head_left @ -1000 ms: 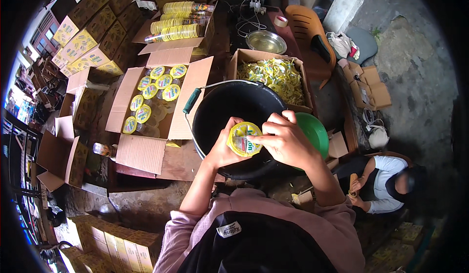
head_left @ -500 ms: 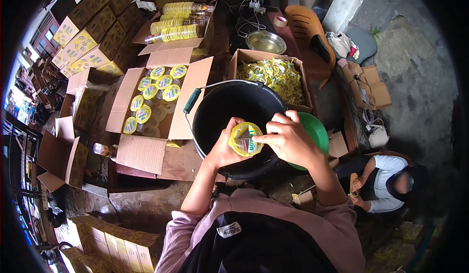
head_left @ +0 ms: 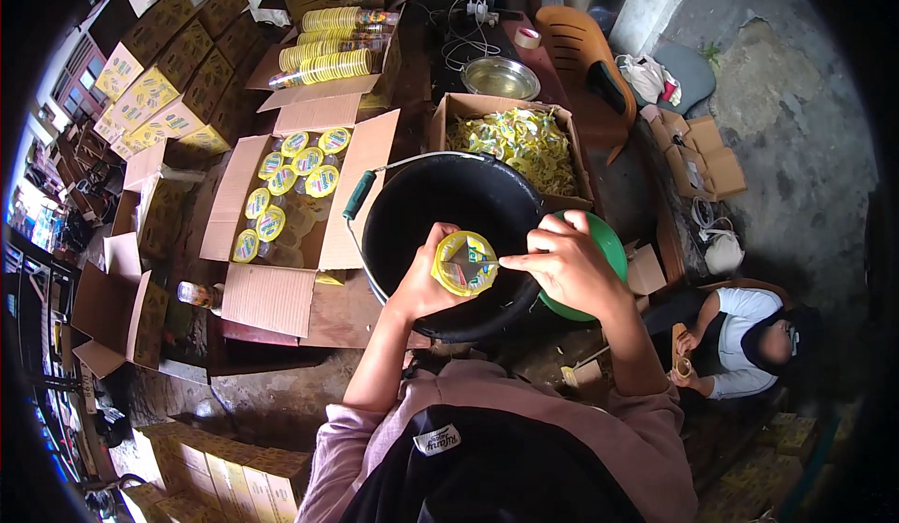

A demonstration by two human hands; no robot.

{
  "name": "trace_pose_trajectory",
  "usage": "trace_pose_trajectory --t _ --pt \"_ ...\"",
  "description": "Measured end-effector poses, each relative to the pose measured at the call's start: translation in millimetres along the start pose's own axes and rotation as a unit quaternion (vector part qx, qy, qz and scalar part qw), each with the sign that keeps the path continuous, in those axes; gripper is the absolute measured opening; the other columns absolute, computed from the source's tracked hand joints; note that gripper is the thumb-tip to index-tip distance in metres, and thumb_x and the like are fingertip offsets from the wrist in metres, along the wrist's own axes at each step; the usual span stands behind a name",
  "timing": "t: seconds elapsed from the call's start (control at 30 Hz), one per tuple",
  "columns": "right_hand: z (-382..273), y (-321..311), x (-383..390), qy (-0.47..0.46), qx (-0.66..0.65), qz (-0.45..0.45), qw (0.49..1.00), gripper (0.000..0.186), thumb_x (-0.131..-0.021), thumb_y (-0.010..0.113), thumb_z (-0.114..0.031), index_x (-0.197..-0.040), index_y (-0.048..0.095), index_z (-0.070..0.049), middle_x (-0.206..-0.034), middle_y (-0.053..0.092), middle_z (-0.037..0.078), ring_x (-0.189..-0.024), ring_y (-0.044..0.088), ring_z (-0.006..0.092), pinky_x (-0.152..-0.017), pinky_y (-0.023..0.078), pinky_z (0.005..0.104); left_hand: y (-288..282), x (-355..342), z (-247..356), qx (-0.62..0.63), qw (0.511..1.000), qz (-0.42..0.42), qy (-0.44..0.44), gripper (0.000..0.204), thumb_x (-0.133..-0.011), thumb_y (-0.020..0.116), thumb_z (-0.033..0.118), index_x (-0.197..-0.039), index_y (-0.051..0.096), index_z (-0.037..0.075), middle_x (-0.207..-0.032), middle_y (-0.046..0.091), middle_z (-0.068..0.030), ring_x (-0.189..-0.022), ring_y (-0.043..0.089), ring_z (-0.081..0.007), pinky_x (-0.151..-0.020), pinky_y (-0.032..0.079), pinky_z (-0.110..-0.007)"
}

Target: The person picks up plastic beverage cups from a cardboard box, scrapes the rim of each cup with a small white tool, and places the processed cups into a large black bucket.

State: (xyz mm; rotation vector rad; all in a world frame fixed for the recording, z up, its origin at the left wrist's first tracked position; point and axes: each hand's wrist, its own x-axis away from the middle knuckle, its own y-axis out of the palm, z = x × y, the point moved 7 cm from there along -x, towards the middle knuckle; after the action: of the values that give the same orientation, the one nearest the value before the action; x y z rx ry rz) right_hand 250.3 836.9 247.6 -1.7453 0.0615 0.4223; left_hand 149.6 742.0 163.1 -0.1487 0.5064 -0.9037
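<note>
Presently the person is holding a small yellow-lidded cup [head_left: 464, 264] over the black bucket [head_left: 440, 214], at the centre of the view. The left hand [head_left: 421, 275] is wrapped around the cup from nine o'clock, fingers closed on its side. The right hand [head_left: 562, 265] is coming in from three o'clock, thumb and forefinger pinched narrow at the lid's edge; whether a lid tab is between them cannot be told. Judged from this, the step in hand is working the seal of the cup above the bucket. The next move would call for a steady left grip and a controlled pull at the rim, keeping the cup over the bucket. At ten o'clock an open carton [head_left: 290, 195] is holding similar cups; at twelve o'clock a box of yellow lids [head_left: 510, 139] is sitting just behind the bucket.
</note>
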Motion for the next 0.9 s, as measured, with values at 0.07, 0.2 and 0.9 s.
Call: trace_pose_trajectory --t 0.07,0.2,0.9 --pt "3.9 -0.2 6.7 -0.001 0.006 0.019 1.000 0.024 -0.066 0.061 -0.009 -0.086 0.068 -0.021 -0.064 0.047 -0.003 -0.072 0.046 0.0137 -0.073 0.030 0.0308 2.4 -0.3 -0.6 0.008 1.000 -0.005 0.004 0.067 -0.050 0.081 0.011 -0.100 0.037 0.004 -0.091 0.057 -0.0105 -0.086 0.059 -0.0195 -0.076 0.047 -0.028" --pt "12.1 -10.2 22.6 0.026 0.010 0.022 0.999 0.022 -0.068 0.060 -0.010 -0.086 0.068 -0.020 -0.065 0.049 -0.003 -0.073 0.047 0.0145 -0.073 0.031 0.0312 6.1 -1.6 1.5 0.005 1.000 -0.012 -0.004 0.067 -0.051 0.081 0.011 -0.100 0.036 0.004 -0.091 0.058 -0.0103 -0.086 0.059 -0.0189 -0.076 0.047 -0.029" --pt "160.2 248.0 166.2 0.614 -0.311 0.394 0.609 0.024 -0.072 0.068 -0.015 -0.093 0.063 -0.006 -0.069 0.064 0.006 -0.062 0.060 0.0151 -0.059 0.045 0.0279 31.4 -42.3 -45.5 -0.571 0.805 -0.145 -0.065 0.060 -0.052 0.076 0.019 -0.098 0.039 0.008 -0.080 0.060 -0.0092 -0.079 0.060 -0.0273 -0.061 0.049 -0.040"
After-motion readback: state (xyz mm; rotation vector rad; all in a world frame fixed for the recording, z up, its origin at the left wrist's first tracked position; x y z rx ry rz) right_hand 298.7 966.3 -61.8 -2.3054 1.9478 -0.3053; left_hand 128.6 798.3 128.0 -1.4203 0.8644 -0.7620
